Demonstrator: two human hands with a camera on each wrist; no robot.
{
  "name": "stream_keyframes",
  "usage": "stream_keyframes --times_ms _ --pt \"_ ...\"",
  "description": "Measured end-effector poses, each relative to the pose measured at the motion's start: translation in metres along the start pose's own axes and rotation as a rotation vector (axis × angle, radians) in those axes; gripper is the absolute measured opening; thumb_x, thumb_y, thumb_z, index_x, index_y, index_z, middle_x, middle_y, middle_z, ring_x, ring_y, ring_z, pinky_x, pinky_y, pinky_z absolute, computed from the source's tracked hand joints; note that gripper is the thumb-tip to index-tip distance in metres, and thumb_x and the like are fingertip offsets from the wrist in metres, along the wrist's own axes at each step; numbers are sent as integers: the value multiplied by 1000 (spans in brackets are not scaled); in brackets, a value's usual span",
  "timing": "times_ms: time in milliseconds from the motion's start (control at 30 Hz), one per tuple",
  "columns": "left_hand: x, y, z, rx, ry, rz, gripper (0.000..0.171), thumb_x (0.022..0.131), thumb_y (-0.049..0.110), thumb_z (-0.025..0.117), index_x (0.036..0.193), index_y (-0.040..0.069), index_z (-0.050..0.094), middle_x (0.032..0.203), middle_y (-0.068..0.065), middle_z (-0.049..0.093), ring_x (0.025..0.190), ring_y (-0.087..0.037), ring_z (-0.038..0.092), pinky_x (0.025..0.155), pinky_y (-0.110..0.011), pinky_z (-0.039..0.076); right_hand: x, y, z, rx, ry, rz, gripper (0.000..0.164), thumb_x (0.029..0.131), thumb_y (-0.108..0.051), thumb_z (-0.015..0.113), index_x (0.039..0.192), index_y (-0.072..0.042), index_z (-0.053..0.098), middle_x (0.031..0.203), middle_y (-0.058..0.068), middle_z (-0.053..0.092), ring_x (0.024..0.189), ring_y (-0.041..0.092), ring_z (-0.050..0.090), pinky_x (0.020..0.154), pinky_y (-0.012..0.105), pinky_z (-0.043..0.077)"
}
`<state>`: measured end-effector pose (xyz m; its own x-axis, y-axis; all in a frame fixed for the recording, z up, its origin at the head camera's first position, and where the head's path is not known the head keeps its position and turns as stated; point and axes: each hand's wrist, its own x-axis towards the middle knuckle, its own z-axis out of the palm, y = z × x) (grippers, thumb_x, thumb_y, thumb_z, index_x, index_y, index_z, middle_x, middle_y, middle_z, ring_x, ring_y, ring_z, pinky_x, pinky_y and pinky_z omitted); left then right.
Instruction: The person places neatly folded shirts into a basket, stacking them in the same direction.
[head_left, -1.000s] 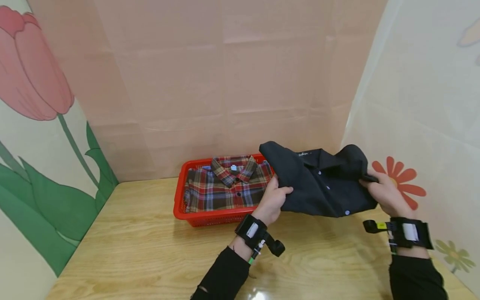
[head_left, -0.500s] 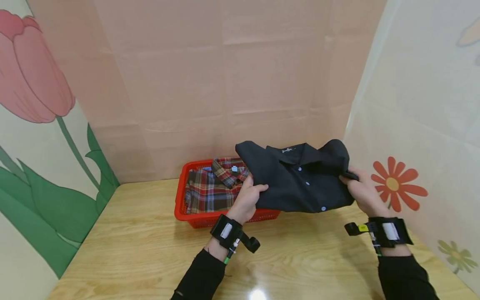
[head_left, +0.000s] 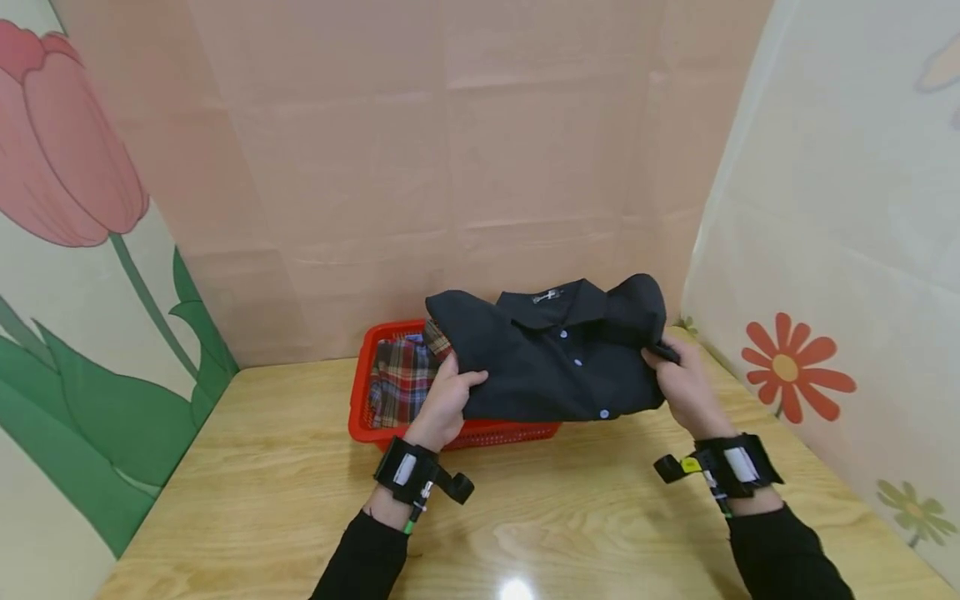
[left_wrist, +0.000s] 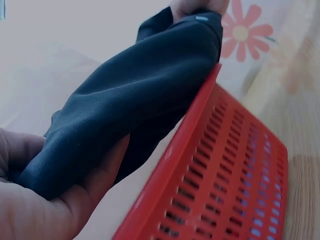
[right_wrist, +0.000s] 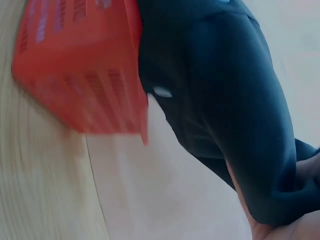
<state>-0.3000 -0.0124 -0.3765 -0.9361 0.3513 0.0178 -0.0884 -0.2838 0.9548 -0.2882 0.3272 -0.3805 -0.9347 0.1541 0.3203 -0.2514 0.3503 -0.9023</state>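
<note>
A folded dark button-up shirt (head_left: 547,367) with pale buttons and a collar hangs between my two hands, over the red basket. My left hand (head_left: 444,398) grips its left side, thumb on top, as the left wrist view also shows. On the other side my right hand (head_left: 690,383) pinches the shirt's right edge. Under it stands the red plastic basket (head_left: 362,400) with slotted walls. A folded plaid shirt (head_left: 401,379) lies inside, its right part hidden by the dark shirt. In the right wrist view the dark shirt (right_wrist: 235,100) overlaps the basket's rim.
The basket stands on a light wooden table (head_left: 277,467), close to the pinkish back wall covering (head_left: 450,167). To the right rises a pale wall sheet (head_left: 825,208) printed with flowers; a tulip print (head_left: 82,142) covers the left one.
Both hands have moved left, bringing the dark shirt from beside the basket to over it. More of the plaid shirt is now covered. The basket has stayed in place.
</note>
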Motion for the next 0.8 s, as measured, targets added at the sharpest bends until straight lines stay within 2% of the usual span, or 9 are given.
stream_keyframes --times_ms 233,467,600,800 --pt "-5 4 -13 0 19 13 56 98 10 52 148 25 33 144 -6 48 116 -22 59 94 -34 52 -2 -16 13 122 23 -5 22 101 -9 51 119 0 58 103 0 52 90 12 52 75 17 49" --pt "-6 18 -27 -8 64 66 59 99 10 52 151 28 31 145 -4 49 116 -23 62 90 -34 55 -3 -25 22 152 8 -46 24 101 -13 52 121 0 58 108 0 53 98 13 53 82 16 47" --pt "-6 24 -37 28 105 62 60 98 9 52 151 28 31 145 1 48 118 -23 59 94 -34 52 -1 -24 36 161 -2 -46 25 101 -14 52 122 0 58 110 1 55 99 13 53 84 17 46" --pt "-9 34 -56 74 145 71 63 97 6 51 152 27 31 148 0 45 125 -24 53 106 -41 45 2 -25 62 164 -25 -36 32 102 -13 50 132 -4 56 127 8 55 111 18 53 92 20 45"
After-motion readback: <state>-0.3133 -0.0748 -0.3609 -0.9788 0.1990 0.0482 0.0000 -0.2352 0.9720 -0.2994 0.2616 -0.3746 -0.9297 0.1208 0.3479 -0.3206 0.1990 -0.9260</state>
